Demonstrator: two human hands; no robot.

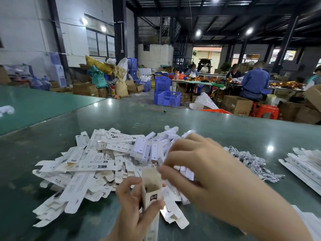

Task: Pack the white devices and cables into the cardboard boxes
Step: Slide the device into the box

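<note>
Single head cam, wide-angle, sitting above the near edge of the green table point(225, 129) & looking fwd and down across it. It's hanging v. close over the table's near part, so things there are filling the lower frame. Beyond the table's far edge it's taking in the workshop floor & ceiling lights. No 2nd view, so nothing's overlapping.

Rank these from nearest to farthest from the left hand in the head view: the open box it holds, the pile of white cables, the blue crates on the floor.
1. Open cardboard box: gripped by the left hand, directly in front.
2. Pile of white cables: on the table, off to the right.
3. Blue crates: on the floor beyond the table's far edge.
</note>
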